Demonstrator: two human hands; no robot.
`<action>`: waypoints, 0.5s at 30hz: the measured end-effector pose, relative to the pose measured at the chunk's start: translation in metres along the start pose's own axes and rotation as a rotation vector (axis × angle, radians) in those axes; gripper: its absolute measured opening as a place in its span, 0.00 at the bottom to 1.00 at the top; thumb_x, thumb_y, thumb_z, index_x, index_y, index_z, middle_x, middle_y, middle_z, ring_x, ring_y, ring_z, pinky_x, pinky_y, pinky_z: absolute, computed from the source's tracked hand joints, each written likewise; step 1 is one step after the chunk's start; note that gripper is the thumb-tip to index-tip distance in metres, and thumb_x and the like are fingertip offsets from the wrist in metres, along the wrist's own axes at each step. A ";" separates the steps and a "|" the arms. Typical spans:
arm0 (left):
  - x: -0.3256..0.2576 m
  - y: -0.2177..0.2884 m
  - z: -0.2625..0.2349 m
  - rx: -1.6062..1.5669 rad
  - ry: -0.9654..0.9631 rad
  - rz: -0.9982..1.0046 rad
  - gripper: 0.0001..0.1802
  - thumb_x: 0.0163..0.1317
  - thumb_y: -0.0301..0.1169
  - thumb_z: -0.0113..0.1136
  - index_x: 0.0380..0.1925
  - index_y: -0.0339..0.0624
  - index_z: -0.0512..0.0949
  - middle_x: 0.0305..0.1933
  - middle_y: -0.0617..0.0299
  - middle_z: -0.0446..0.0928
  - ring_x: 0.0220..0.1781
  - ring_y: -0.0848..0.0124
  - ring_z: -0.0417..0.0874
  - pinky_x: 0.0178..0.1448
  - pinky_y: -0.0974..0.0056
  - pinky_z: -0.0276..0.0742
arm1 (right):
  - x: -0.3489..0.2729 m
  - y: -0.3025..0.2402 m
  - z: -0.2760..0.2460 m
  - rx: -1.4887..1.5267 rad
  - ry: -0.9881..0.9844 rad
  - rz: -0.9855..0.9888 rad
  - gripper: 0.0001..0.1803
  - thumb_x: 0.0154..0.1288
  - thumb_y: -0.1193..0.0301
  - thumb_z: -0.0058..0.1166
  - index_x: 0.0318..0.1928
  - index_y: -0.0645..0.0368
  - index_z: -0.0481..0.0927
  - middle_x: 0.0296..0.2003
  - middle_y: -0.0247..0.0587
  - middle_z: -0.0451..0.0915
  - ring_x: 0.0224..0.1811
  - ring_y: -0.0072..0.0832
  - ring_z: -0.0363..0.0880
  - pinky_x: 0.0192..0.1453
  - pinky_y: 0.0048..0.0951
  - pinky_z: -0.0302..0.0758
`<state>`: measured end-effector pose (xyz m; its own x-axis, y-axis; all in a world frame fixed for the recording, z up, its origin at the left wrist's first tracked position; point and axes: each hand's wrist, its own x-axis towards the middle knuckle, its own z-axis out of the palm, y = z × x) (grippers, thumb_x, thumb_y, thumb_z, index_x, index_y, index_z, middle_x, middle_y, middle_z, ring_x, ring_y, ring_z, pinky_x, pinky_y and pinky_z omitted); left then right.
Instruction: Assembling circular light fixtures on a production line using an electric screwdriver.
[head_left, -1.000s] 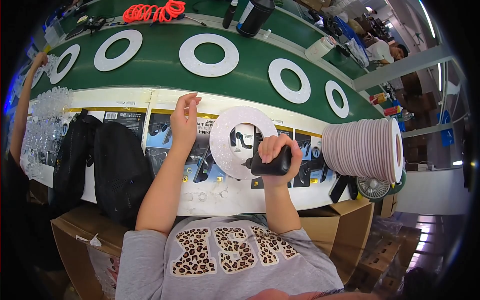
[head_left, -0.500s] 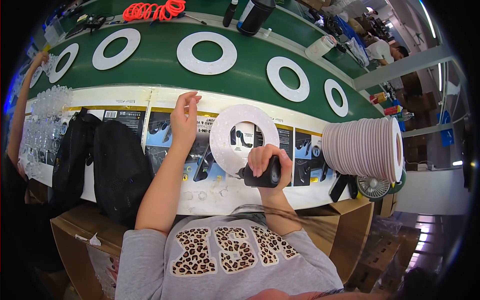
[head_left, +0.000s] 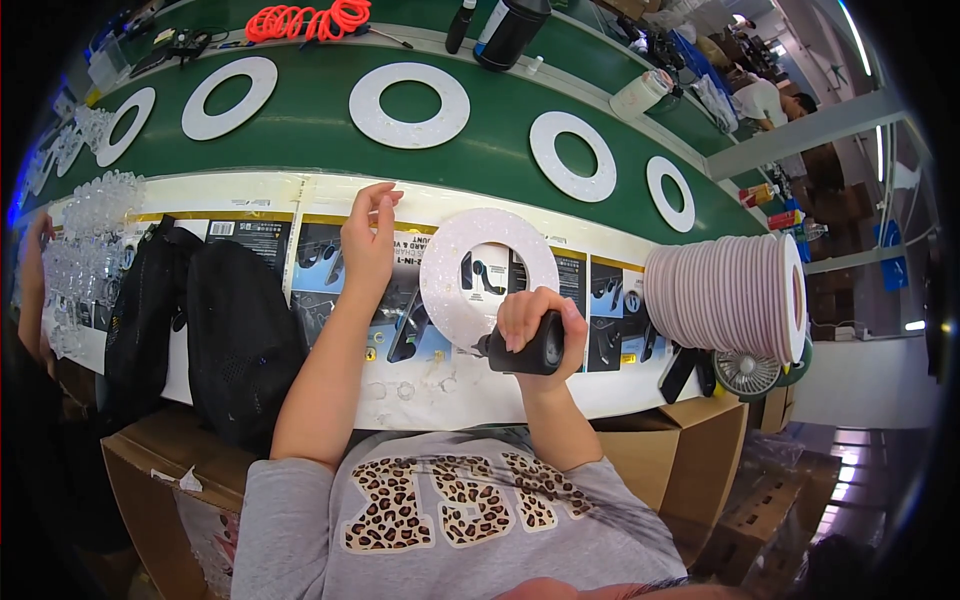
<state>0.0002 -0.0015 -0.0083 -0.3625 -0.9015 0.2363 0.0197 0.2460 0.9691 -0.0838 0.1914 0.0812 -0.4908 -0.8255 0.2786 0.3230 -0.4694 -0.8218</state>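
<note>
A white ring-shaped disc (head_left: 452,290) lies flat on the printed work surface in front of me. My right hand (head_left: 537,325) grips a black power screwdriver (head_left: 525,352), its tip pointing left at the disc's near edge. My left hand (head_left: 367,240) is raised left of the disc, fingers pinched together near the surface's far edge; whether it holds a small part I cannot tell.
Several white rings (head_left: 408,102) lie along the green conveyor belt (head_left: 320,140). A stack of rings on edge (head_left: 722,298) stands at right, a small fan (head_left: 742,372) below it. Black bags (head_left: 215,330) sit at left, clear plastic parts (head_left: 90,230) beyond. Cardboard boxes (head_left: 690,470) stand below.
My right hand has drawn the screwdriver down and toward me, from over the disc's lower right to its near edge. The left hand stays raised in place.
</note>
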 end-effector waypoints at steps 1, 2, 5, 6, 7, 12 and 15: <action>0.000 -0.001 0.000 -0.008 -0.018 -0.023 0.11 0.69 0.31 0.46 0.47 0.40 0.74 0.43 0.58 0.81 0.47 0.72 0.80 0.47 0.69 0.71 | 0.001 -0.001 0.002 0.000 0.000 0.000 0.25 0.70 0.56 0.27 0.20 0.56 0.65 0.14 0.33 0.65 0.18 0.23 0.63 0.28 0.24 0.62; 0.000 -0.001 0.000 -0.008 -0.018 -0.024 0.11 0.69 0.31 0.46 0.47 0.40 0.74 0.43 0.58 0.81 0.47 0.72 0.80 0.47 0.69 0.71 | 0.002 -0.001 0.004 0.014 0.005 0.000 0.25 0.70 0.56 0.27 0.20 0.56 0.66 0.15 0.34 0.65 0.18 0.23 0.63 0.29 0.24 0.62; 0.000 -0.001 0.000 -0.020 -0.010 -0.018 0.11 0.69 0.31 0.46 0.47 0.39 0.74 0.43 0.58 0.81 0.47 0.72 0.80 0.47 0.68 0.71 | 0.005 0.001 0.011 0.026 0.013 0.004 0.24 0.70 0.57 0.27 0.20 0.57 0.66 0.15 0.34 0.65 0.19 0.24 0.63 0.29 0.25 0.62; 0.000 0.000 0.000 -0.024 -0.010 -0.007 0.11 0.69 0.31 0.46 0.47 0.39 0.74 0.43 0.58 0.81 0.47 0.71 0.80 0.47 0.68 0.71 | 0.006 0.003 0.012 0.023 0.014 0.007 0.24 0.70 0.57 0.27 0.20 0.57 0.65 0.15 0.35 0.65 0.19 0.24 0.63 0.29 0.25 0.62; 0.000 0.000 0.000 -0.028 -0.009 0.004 0.11 0.69 0.31 0.46 0.47 0.39 0.74 0.43 0.57 0.81 0.47 0.71 0.80 0.47 0.68 0.71 | 0.007 0.005 0.013 0.023 0.014 0.008 0.24 0.70 0.57 0.27 0.20 0.57 0.65 0.15 0.35 0.65 0.19 0.24 0.63 0.29 0.25 0.62; 0.000 0.000 0.000 -0.022 -0.010 -0.009 0.12 0.69 0.31 0.47 0.47 0.39 0.74 0.43 0.57 0.81 0.47 0.70 0.80 0.48 0.68 0.72 | 0.009 0.011 0.010 0.028 -0.005 0.020 0.24 0.69 0.57 0.27 0.20 0.57 0.64 0.15 0.34 0.64 0.19 0.24 0.62 0.28 0.25 0.61; 0.000 0.001 0.001 -0.026 -0.006 -0.013 0.12 0.69 0.31 0.47 0.47 0.38 0.74 0.43 0.57 0.81 0.47 0.70 0.81 0.48 0.67 0.72 | 0.010 0.010 0.013 0.019 0.016 0.036 0.24 0.69 0.57 0.28 0.19 0.56 0.64 0.14 0.33 0.64 0.19 0.23 0.62 0.28 0.24 0.61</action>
<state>-0.0005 -0.0008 -0.0070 -0.3682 -0.9024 0.2238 0.0393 0.2254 0.9735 -0.0747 0.1742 0.0819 -0.4910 -0.8373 0.2407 0.3560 -0.4450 -0.8217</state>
